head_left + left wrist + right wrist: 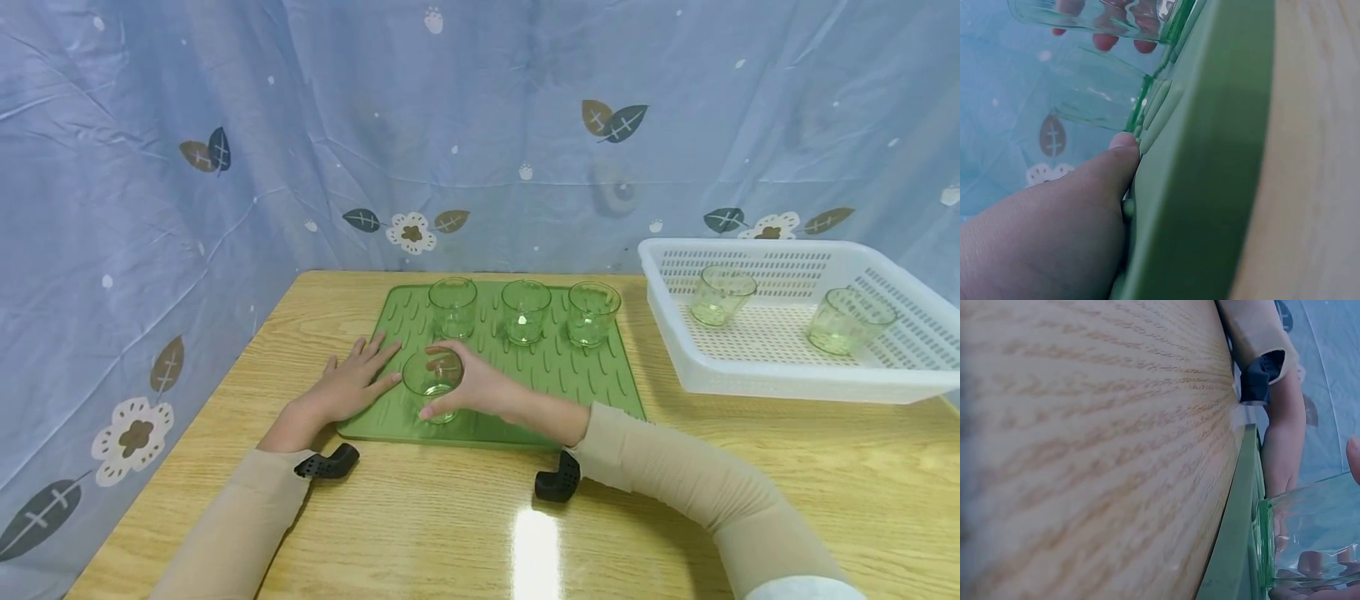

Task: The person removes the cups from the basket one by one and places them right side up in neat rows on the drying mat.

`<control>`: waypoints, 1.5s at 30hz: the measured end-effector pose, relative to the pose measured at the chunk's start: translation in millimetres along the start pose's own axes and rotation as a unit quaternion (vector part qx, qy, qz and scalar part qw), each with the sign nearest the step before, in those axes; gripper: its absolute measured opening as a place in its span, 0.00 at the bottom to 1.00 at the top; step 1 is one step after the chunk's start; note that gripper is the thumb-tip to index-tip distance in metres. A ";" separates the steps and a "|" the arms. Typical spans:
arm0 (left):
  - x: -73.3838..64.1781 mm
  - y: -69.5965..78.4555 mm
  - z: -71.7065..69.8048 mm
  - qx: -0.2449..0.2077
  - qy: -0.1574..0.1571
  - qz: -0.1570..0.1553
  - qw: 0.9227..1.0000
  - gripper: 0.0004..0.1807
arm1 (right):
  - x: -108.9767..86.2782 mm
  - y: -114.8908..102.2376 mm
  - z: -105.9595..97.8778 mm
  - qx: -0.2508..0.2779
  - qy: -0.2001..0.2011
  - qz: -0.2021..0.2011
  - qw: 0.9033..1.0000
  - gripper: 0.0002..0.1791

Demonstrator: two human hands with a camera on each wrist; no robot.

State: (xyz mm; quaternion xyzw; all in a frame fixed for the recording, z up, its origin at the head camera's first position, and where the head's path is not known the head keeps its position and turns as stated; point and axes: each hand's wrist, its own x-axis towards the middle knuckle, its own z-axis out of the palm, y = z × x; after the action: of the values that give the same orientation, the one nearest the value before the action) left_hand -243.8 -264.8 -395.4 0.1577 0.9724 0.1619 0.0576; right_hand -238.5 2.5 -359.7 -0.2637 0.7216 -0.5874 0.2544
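Observation:
A clear, green-tinted drinking glass (417,382) stands upright near the front left of a green ribbed mat (558,379). My right hand (483,385) grips this glass from its right side, thumb at the front and fingers round the back. In the right wrist view, the base of the glass (1265,544) appears to rest on the mat. My left hand (345,387) lies flat on the mat's left edge with fingers spread, holding nothing. The left wrist view shows the left thumb (1124,141) on the mat. Part of the gripped glass is hidden behind the right hand.
Three similar glasses, a left one (453,308), a middle one (527,312) and a right one (592,315), stand along the mat's back. A white plastic basket (795,379) on the right holds two more glasses. Blue patterned cloth (510,117) hangs behind the wooden table (420,517).

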 end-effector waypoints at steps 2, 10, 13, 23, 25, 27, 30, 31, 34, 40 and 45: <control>-0.3 -0.3 0.0 0.001 0.001 -0.001 1.000 0.40 | 0.6 -0.3 -0.1 -0.002 -0.001 0.001 1.000 0.53; -1.9 2.9 -2.1 0.001 -0.002 -0.006 1.000 0.39 | -0.8 -1.9 -3.6 -0.022 -0.006 0.001 1.000 0.55; -2.4 4.1 -2.9 -0.001 -0.002 -0.006 1.000 0.39 | -3.6 -2.1 -7.6 -0.037 -0.003 -0.006 0.999 0.55; -1.5 2.4 -3.1 0.003 0.004 -0.003 1.000 0.39 | -17.4 -2.4 -25.1 -0.065 0.015 -0.033 0.997 0.55; -1.9 2.5 -2.8 0.003 0.004 -0.002 1.000 0.39 | -21.4 -1.6 -28.5 -0.076 0.015 -0.041 0.996 0.56; -2.3 2.9 -2.6 0.001 0.004 0.000 1.000 0.39 | -26.1 -2.0 -31.7 -0.085 0.011 -0.048 0.995 0.56; -2.9 3.5 -2.6 0.001 0.004 0.000 1.000 0.39 | -34.1 -4.2 -37.0 -0.093 0.007 -0.060 0.994 0.56; -3.1 3.6 -2.5 0.000 0.004 0.000 1.000 0.39 | -36.5 -4.9 -39.1 -0.097 0.006 -0.066 0.993 0.56; -3.3 3.7 -2.5 0.002 0.004 0.000 1.000 0.39 | -45.2 -7.3 -46.6 -0.108 0.008 -0.080 0.991 0.56; -2.6 2.7 -2.4 0.003 0.003 0.001 1.000 0.39 | -67.5 -11.2 -69.1 -0.136 0.020 -0.113 0.984 0.57; -2.0 2.5 -2.0 0.002 0.002 0.002 1.000 0.39 | -88.0 -13.9 -91.4 -0.140 0.031 -0.120 0.982 0.57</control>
State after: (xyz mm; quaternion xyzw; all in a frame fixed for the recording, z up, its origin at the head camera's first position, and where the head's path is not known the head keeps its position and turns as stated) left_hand -241.5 -263.8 -392.6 0.1593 0.9726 0.1603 0.0548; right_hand -235.0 125.1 -324.6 -0.3626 0.7675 -0.5148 0.1201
